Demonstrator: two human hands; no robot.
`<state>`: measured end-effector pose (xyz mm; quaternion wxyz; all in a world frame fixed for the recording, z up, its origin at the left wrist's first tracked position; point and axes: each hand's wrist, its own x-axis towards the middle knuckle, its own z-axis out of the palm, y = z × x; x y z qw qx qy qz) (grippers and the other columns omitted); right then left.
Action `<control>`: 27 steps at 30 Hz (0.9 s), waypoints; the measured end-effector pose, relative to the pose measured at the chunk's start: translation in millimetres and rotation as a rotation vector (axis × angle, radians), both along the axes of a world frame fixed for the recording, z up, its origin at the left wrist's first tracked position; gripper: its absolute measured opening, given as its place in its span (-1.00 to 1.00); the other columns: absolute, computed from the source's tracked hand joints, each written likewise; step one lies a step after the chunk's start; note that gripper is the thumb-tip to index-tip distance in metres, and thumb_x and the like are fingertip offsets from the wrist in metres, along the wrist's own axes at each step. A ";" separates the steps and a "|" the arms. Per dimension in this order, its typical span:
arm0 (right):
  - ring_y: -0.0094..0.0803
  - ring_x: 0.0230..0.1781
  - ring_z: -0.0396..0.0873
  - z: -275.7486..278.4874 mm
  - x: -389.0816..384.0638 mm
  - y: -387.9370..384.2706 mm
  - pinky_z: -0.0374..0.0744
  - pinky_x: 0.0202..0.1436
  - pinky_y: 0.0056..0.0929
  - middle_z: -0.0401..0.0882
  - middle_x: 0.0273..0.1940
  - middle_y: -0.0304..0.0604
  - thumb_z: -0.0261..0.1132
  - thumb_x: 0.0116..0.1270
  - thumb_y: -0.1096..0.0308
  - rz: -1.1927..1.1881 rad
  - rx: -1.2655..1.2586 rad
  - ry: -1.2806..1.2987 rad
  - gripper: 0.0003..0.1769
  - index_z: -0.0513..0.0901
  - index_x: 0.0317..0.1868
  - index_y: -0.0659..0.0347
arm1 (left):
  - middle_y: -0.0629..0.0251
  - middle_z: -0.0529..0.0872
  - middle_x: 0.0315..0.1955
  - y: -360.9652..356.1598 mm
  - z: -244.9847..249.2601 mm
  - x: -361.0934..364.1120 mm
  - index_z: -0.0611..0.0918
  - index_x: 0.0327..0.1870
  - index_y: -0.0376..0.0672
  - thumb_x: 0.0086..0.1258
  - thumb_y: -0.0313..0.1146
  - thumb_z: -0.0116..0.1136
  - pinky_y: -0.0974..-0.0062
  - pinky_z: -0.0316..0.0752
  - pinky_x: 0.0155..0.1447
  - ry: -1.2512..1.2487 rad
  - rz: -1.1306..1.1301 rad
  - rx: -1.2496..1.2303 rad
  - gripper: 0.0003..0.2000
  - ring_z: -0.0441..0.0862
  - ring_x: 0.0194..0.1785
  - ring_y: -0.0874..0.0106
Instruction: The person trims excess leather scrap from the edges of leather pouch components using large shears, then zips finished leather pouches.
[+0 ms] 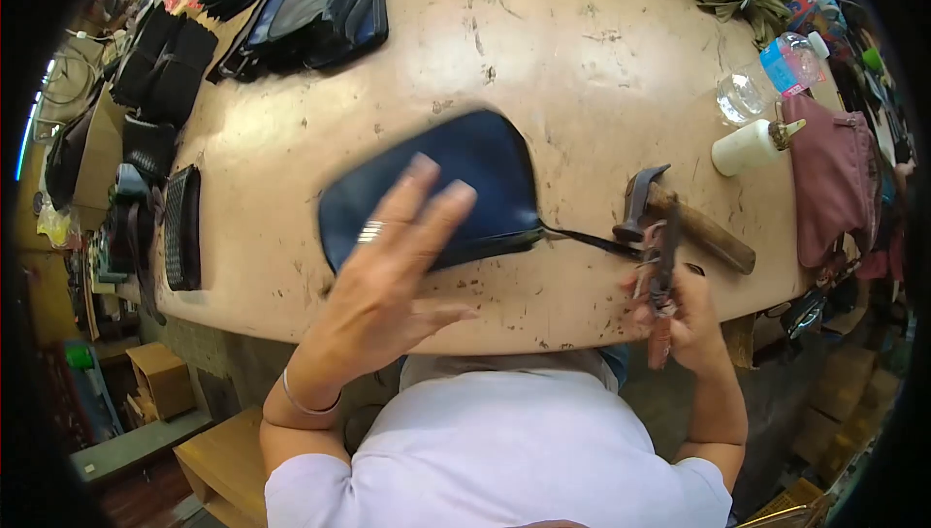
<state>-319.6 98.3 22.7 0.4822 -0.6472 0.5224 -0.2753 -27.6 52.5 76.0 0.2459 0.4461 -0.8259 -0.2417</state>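
Pouch: a navy leather pouch point(465, 164) lies flat at the middle of the frame on the tan surface point(582, 63), its rounded corner toward the upper right.
Strap: a thin dark strap point(582, 235) runs from the pouch's lower right corner across the surface to the tool at the right.
Left hand: the left hand point(388, 276) is laid over the pouch's lower left part with the grip spread wide and nothing enclosed. The view is blurred, so it cannot be told whether the palm presses down.
Right hand: the right hand point(693, 320) is seen at the lower right edge of the surface, its grip wrapped around the handles of the pliers point(662, 266).
Pliers: the head is pointed up toward the strap's end, just beside a wooden-handled hammer point(693, 223). Whether the strap is bitten cannot be told.
Handling: the pouch is judged light, soft and limp, with smooth leather that could slide on the worn surface. It is judged best steadied by a flat palm, or taken at its stitched edge.
Strap handling: the strap is judged thin and floppy, and is best pinched close to its end.
Nearby: a white glue bottle point(747, 147), a water bottle point(776, 77) and a maroon bag point(834, 179) are seen at the right. Black bags point(310, 4) are piled at the upper left.
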 end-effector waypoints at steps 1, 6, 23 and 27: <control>-0.51 -0.39 0.46 -1.1 3.3 -1.0 0.47 -0.33 -0.58 0.49 -0.29 -0.15 0.23 0.04 0.41 -0.020 0.157 -0.044 -0.65 0.40 -0.15 0.33 | 0.00 0.26 0.16 -9.3 -3.9 0.5 0.38 0.09 -0.09 0.00 -0.43 0.24 0.30 0.30 0.14 -0.151 0.027 -0.044 -0.46 0.27 0.18 0.07; -0.49 -0.28 0.50 -16.2 12.8 -4.7 0.53 -0.34 -0.59 0.50 -0.15 -0.08 0.21 0.13 0.38 0.007 0.223 -0.120 -0.77 0.40 -0.26 0.31 | 0.05 0.42 0.01 -56.8 -61.5 31.0 0.37 0.10 -0.19 0.07 -0.38 0.19 0.33 0.38 0.02 -0.562 0.156 -0.308 -0.49 0.38 0.06 0.11; -0.19 -0.58 0.38 1.3 39.3 -25.8 0.39 -0.47 -0.42 0.41 -0.54 -0.02 0.23 0.03 0.40 0.010 0.031 0.142 -0.76 0.41 -0.30 0.30 | 0.26 0.50 -0.15 -36.3 -75.2 33.4 0.35 0.05 -0.31 0.26 -0.41 -0.01 0.59 0.39 -0.06 0.860 0.381 0.828 -0.65 0.46 -0.15 0.54; -0.41 -0.58 0.27 -1.6 37.4 -22.2 0.34 -0.47 -0.52 0.33 -0.55 -0.17 0.24 0.03 0.39 -0.018 0.025 0.103 -0.76 0.41 -0.32 0.30 | 0.14 0.35 0.06 -29.9 -78.5 30.4 0.18 0.21 -0.36 0.21 -0.50 0.01 0.50 0.40 0.04 1.134 0.229 1.007 -0.48 0.47 -0.06 0.42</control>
